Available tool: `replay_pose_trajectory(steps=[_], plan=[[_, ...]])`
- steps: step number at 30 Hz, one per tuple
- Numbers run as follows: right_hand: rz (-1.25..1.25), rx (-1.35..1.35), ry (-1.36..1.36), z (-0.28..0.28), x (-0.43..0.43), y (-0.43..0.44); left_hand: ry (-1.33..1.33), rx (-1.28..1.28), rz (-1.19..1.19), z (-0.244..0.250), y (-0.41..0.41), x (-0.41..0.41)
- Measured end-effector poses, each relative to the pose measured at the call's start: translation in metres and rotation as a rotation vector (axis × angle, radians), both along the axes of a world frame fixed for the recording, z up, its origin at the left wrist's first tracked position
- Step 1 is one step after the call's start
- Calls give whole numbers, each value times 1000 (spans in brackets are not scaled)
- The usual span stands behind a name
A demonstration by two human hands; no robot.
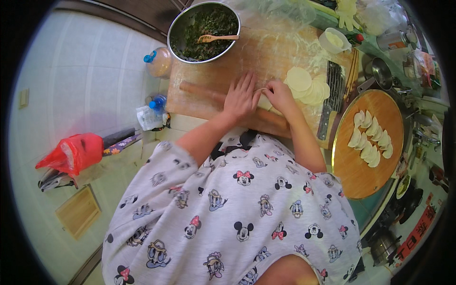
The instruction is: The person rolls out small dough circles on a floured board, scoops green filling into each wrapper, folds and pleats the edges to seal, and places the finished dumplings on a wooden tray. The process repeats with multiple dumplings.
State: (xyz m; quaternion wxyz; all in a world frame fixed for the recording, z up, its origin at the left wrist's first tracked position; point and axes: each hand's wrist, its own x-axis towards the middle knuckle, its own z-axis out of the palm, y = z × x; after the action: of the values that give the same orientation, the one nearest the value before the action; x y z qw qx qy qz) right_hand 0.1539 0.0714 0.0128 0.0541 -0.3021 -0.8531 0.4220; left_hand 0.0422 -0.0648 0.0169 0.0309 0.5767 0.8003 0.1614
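My left hand [243, 95] lies nearly flat over a wooden rolling pin [272, 123], palm down, with the fingers stretched past it. Under and beside that hand is a thin dough wrapper [264, 103], partly hidden. My right hand [279, 93] pinches the wrapper's raised edge between thumb and fingertips. Both hands are over a floured wooden board [270, 50]. Just right of my right hand, several round dough wrappers [300, 79] lie in an overlapping pile. A cleaver [333, 85] with a dark, ridged-looking blade rests at the board's right side.
A metal bowl [177, 44] of chopped green filling, with a wooden spoon [221, 37], stands at the back left. A white cup of flour [322, 39] is at the back right. Several folded dumplings [372, 126] sit on a round wooden board [356, 178]. Plastic bottles [158, 64] flank the left edge.
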Motion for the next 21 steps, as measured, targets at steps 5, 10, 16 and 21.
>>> replay_pose_trajectory(steps=[5,10,16,21], plan=[[4,-25,-115,1,6,-5,-2,-32,-40,0,-29,9],[55,95,-144,9,3,-1,-54,40,-7,-3,38,-13],[-26,113,-71,-4,0,5,27,61,29,-4,36,-10],[-230,-61,-22,-8,9,-4,-10,-22,-58,1,-34,15]])
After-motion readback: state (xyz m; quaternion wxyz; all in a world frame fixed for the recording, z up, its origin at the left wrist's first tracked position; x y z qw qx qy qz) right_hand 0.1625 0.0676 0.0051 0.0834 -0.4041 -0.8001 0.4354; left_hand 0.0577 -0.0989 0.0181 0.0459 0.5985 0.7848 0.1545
